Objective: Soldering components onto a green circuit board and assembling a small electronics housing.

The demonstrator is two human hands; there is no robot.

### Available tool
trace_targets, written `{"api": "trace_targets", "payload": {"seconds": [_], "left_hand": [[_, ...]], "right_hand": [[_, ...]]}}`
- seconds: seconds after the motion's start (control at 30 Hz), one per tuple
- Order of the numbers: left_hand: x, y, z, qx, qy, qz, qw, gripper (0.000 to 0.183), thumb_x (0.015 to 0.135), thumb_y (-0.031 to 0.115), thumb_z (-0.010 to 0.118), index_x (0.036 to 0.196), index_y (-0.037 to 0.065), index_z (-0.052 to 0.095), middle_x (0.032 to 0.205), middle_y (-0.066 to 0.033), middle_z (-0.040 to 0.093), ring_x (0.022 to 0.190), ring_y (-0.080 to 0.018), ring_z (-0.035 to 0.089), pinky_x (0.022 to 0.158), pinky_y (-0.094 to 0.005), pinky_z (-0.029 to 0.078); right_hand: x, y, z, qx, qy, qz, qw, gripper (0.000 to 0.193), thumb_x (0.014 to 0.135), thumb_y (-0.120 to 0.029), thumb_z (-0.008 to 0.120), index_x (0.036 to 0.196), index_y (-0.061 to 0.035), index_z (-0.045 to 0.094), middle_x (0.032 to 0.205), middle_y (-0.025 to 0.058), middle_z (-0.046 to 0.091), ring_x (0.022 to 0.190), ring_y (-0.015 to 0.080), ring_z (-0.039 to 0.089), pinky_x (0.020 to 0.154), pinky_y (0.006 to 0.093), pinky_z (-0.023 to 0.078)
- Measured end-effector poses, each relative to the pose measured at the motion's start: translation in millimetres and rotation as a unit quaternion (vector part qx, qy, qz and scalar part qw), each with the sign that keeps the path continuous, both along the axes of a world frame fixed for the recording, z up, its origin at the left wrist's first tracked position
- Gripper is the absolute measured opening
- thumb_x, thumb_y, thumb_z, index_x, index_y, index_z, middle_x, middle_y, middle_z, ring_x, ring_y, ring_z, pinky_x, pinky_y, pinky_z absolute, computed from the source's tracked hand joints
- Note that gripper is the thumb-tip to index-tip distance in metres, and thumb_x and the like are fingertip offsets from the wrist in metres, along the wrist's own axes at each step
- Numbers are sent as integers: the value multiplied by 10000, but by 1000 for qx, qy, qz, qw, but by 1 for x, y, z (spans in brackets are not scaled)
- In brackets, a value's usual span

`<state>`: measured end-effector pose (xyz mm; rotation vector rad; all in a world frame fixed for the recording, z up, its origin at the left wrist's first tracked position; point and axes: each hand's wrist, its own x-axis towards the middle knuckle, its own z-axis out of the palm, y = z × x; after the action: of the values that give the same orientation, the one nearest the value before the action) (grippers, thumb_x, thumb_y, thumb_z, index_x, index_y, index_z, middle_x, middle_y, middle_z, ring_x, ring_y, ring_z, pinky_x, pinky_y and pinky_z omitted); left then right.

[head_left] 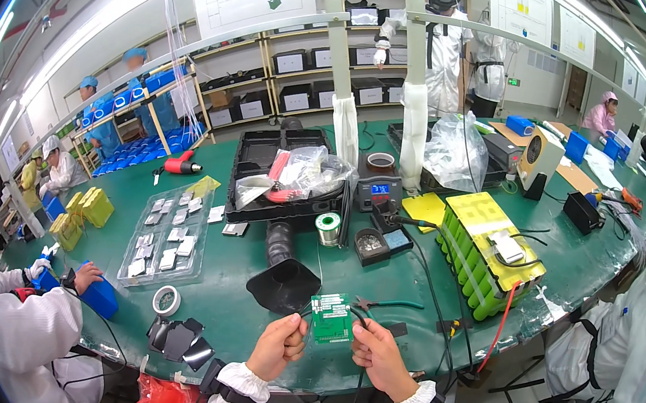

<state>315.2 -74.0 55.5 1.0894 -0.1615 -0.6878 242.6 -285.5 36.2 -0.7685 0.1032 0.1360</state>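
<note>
A green circuit board with white parts on its face is held up between my hands, over the near edge of the green table. My left hand is closed at the board's left side, where a black wire runs into the fingers. At the opposite side my right hand pinches a black wire by the board's right edge. Just beyond the board lies a pair of green-handled pliers. The black mouth of a fume extraction hose sits to the left of it. Fingertips are partly hidden on both hands.
At the right stands a yellow-green battery pack with cables. Behind the board are a solder spool and a soldering station. A clear tray of small parts and a white tape roll lie left. People sit at both sides.
</note>
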Motion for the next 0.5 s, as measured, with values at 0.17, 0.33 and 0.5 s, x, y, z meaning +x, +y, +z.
{"api": "trace_targets", "payload": {"seconds": [0.17,0.33,0.5], "left_hand": [[-1,2,-1,-6,6,-3,1000,315,1080,318,424,887,83,509,611,77,222,495,-60,194,490,-263,193],[-1,3,-1,-11,10,-2,1000,318,1081,318,424,890,81,516,613,78,220,498,-58,194,490,-262,193],[-5,2,3,-14,0,5,1000,324,1080,318,424,887,74,513,611,79,215,500,-58,191,496,-264,191]], "right_hand": [[-1,1,-1,-1,6,1,1000,122,989,-213,627,958,-121,553,710,-92,354,573,9,282,492,190,226],[0,3,-1,-1,12,0,1000,123,986,-210,631,961,-119,553,711,-89,368,571,9,292,491,188,233],[-3,4,1,-31,-2,-21,999,134,974,-191,651,1001,-91,566,721,-89,408,571,11,312,494,194,232]]}}
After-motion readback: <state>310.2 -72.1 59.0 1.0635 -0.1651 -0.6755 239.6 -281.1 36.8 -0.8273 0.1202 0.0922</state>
